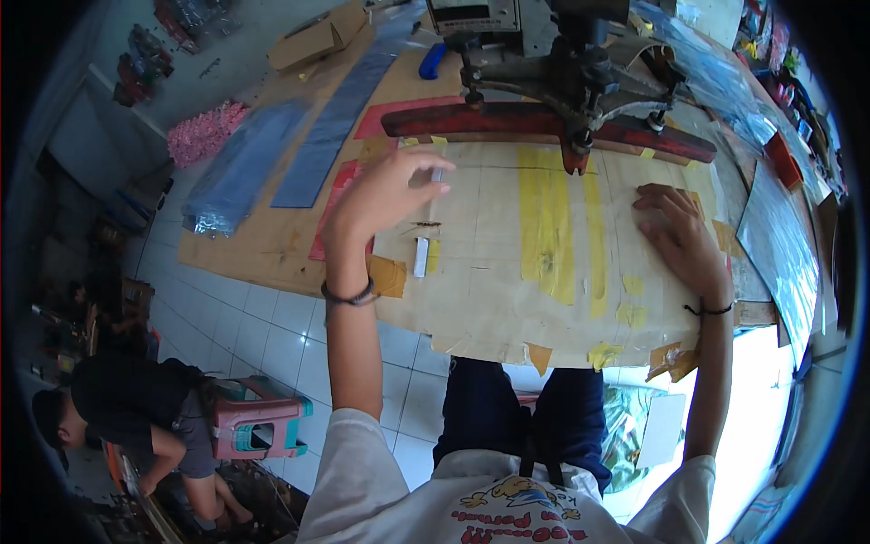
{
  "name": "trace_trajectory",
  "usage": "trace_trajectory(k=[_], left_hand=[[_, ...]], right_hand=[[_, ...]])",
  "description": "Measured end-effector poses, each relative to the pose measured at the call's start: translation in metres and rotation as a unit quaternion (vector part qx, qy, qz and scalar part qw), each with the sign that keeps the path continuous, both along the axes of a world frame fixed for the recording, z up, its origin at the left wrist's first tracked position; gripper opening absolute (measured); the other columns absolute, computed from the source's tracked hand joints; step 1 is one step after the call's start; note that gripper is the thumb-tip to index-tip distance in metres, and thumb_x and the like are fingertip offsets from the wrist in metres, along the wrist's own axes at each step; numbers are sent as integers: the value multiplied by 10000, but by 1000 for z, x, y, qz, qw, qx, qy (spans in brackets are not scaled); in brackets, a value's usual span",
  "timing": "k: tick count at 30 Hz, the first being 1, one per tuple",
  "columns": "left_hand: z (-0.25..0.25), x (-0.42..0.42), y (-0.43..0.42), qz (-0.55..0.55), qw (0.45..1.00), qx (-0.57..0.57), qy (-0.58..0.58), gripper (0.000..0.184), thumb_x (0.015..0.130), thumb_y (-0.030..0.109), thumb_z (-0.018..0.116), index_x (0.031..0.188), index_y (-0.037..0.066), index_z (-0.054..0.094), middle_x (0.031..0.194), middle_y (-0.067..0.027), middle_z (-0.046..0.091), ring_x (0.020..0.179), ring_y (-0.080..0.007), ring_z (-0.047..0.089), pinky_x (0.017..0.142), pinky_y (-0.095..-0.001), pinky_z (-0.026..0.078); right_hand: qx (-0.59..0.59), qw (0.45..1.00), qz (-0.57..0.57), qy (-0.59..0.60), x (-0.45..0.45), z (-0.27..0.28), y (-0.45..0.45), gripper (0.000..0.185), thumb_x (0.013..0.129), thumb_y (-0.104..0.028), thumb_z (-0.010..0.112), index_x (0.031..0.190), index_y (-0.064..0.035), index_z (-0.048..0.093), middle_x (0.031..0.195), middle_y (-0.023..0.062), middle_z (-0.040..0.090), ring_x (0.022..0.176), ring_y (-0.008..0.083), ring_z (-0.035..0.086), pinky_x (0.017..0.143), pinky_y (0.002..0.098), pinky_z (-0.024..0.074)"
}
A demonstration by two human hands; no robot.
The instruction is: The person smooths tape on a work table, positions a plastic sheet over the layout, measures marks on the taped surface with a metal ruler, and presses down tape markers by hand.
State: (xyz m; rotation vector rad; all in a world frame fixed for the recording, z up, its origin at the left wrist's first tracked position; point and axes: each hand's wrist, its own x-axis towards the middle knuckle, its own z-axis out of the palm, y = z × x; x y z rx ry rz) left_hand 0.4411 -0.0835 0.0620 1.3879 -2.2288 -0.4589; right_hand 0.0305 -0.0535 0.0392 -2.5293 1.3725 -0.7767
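My left hand hovers over the left part of a tan board, thumb and forefinger apart. Between those fingertips a small whitish strip shows; it looks to be on the board rather than gripped. Below the hand, a second white strip lies beside a bit of yellow tape. My right hand rests on the board's right side, fingers loosely spread and slightly bent, with nothing seen in it. Yellow tape bands run down the board's middle.
A machine head with a long red bar spans the board's far edge. Clear plastic sheets lie right; blue-grey sheets and a plastic-wrapped bundle lie left. A blue-handled tool is behind. Another person bends near stacked stools.
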Motion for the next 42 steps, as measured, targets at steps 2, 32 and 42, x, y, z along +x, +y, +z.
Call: trace_trajectory(k=[2,32,42], left_hand=[[-2,2,27,8,1000,-7,10,298,914,245,694,1147,61,719,1163,-143,671,1136,-297,627,1000,-374,475],[-46,7,73,32,991,-33,122,270,1002,198,578,1179,25,688,1377,-99,582,1274,-249,545,1061,-361,425],[-49,7,73,42,990,-43,124,255,992,217,598,1167,61,699,1357,-106,601,1268,-267,558,1062,-366,420]], right_hand=[[8,1000,-2,1,0,0,1,225,878,-115,674,1094,-55,656,1272,113,614,1243,325,523,1083,432,372],[-19,996,-29,-81,-10,-11,28,247,963,-215,610,1103,-23,678,1249,144,641,1202,330,562,1048,415,426],[-33,995,-22,-86,-12,-17,25,236,957,-217,614,1082,-32,689,1241,127,651,1197,317,571,1037,413,436]])
